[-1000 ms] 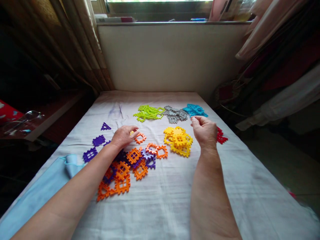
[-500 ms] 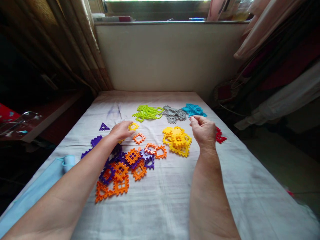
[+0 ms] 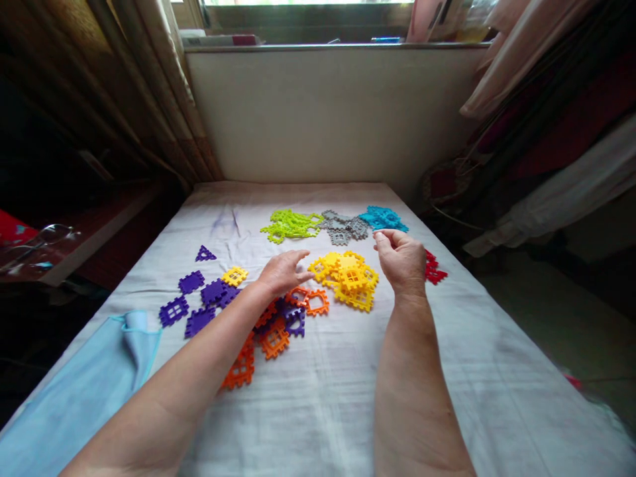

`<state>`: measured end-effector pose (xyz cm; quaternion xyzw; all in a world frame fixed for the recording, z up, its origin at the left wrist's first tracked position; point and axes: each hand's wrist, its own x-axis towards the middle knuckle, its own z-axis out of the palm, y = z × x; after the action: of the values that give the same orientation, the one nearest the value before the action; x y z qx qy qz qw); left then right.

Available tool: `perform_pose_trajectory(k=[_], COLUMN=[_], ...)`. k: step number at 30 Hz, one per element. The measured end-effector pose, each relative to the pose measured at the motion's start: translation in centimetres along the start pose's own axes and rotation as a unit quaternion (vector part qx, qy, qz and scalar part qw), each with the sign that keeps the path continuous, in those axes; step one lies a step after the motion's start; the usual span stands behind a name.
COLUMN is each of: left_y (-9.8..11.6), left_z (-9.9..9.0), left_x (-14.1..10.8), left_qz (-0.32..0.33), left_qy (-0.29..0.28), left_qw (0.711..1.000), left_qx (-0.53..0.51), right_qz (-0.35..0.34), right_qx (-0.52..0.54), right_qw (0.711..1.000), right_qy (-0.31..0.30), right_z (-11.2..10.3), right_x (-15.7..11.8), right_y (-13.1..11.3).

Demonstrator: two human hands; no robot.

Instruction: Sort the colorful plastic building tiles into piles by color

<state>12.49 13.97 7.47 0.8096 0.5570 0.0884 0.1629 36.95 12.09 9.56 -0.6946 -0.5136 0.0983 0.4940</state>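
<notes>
Take the left hand as the clock's centre on the table. The nearest heap is at 3 o'clock, just beside it; past that come the right hand and the end heap. One back heap lies at 12, two others around 2. A mixed pile sits at 6 to 7, partly behind the left forearm; loose pieces spread from 8 to 9. A cloth lies at 8; a wall stands behind everything at 12.

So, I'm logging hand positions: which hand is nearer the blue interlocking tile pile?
Right. The right hand is close by the near edge of the blue interlocking tile pile; the left hand is farther left, beside the yellow tile pile.
</notes>
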Motion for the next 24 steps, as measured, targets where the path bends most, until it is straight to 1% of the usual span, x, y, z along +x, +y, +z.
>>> perform_pose_trajectory(k=[2, 4, 6, 8, 9, 11, 13, 15, 17, 19, 22, 24], left_y=[-1.9, -4.0, -5.8, -7.1, -7.6, -8.3, -8.9, -9.3, -9.1, -7.9, -4.2, -1.4], left_z=[-1.7, -3.5, -5.0, -5.8, -5.9, -6.0, -5.8, -5.7, -5.3, -4.6, -2.6, -0.9], left_x=[-1.1, -2.4, -3.8, -4.8, -5.2, -5.6, -5.5, -5.0, -4.3, -3.4, -2.1, -1.2], left_qz=[-0.042, -0.105, -0.166, -0.205, -0.214, -0.221, -0.232, -0.236, -0.217, -0.171, -0.09, -0.062], left_qy=[-0.003, -0.017, -0.055, -0.097, -0.11, -0.112, -0.091, -0.052, -0.004, 0.034, 0.048, 0.044], left_qw=[0.997, 0.984, 0.962, 0.942, 0.937, 0.936, 0.945, 0.959, 0.974, 0.984, 0.99, 0.992], left_qx=[0.063, 0.143, 0.211, 0.247, 0.254, 0.249, 0.214, 0.15, 0.064, -0.021, -0.092, -0.1], right_qz=[-0.006, -0.008, -0.007, -0.007, -0.008, -0.008, -0.004, 0.001, 0.004, 0.004, 0.005, 0.008], right_qx=[0.008, 0.011, 0.011, 0.011, 0.012, 0.016, 0.015, 0.009, 0.004, 0.0, -0.012, -0.024], right_qw=[1.0, 1.0, 1.0, 1.0, 1.0, 0.999, 0.999, 1.0, 1.0, 1.0, 0.998, 0.997], right_qy=[0.007, 0.006, -0.002, -0.014, -0.02, -0.028, -0.029, -0.025, -0.023, -0.029, -0.054, -0.068], right_z=[0.2, 0.3, 0.4, 0.5, 0.5, 0.5, 0.5, 0.5, 0.5, 0.7, 1.0, 1.0], right_x=[0.0, 0.0, -0.1, -0.3, -0.3, -0.4, -0.4, -0.3, -0.3, -0.4, -0.5, -0.5], right_y=[0.2, 0.1, -0.1, -0.5, -0.6, -0.8, -0.7, -0.6, -0.6, -0.7, -0.8, -0.8])
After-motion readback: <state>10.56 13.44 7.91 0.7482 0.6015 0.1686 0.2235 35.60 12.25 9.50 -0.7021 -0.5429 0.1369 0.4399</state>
